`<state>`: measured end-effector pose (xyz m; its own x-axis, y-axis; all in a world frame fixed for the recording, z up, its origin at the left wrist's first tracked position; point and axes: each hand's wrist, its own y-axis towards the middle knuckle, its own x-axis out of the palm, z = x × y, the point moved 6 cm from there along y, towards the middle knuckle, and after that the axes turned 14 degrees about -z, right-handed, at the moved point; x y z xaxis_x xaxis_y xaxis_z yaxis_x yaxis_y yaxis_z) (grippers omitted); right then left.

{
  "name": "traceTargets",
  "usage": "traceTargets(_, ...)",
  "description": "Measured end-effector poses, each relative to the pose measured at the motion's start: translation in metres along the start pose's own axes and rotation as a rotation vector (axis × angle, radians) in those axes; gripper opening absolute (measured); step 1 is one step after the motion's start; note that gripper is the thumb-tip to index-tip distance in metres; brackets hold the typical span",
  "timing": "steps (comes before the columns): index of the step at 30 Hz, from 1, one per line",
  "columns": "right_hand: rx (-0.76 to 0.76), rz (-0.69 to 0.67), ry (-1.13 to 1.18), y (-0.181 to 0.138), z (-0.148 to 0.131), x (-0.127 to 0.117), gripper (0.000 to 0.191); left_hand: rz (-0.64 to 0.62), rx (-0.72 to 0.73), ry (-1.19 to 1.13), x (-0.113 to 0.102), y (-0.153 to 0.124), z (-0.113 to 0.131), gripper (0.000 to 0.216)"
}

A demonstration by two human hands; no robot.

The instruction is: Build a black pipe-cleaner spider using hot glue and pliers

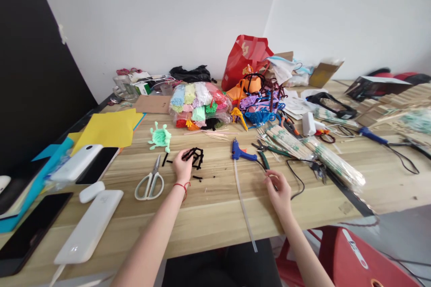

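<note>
My left hand pinches a small open frame of bent black pipe cleaner just above the table. Short black pipe cleaner pieces lie around it. White-handled scissors rest left of that hand, blades pointing away. Beyond them sits a light green pipe cleaner figure. My right hand is low over the table with curled fingers, by the handles of green-handled pliers and a black cord. What its fingers hold, if anything, is hidden. Between my hands lies a blue glue gun with a long clear glue stick.
Bagged coloured pipe cleaners and a red bag stand at the back. Bundled wooden sticks lie right. White power bank, phones and yellow sheets are left. A red stool stands below the table edge.
</note>
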<state>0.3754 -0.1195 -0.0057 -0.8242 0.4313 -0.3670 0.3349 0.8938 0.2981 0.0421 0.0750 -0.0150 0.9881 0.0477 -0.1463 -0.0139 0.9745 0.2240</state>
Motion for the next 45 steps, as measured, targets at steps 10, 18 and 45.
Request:
traceTargets(10,-0.063,-0.074,-0.115,0.000,-0.015,0.011,0.021,-0.029,0.005,-0.035,0.001,-0.002,0.003,0.023)
traceTargets(18,-0.189,-0.258,-0.001,0.047,-0.072,0.089,0.027,0.000,0.036,-0.068,-0.004,-0.006,0.013,0.025)
traceTargets(45,-0.014,-0.295,0.403,0.089,-0.063,0.156,0.023,-0.200,0.400,0.420,0.026,-0.027,0.076,0.016)
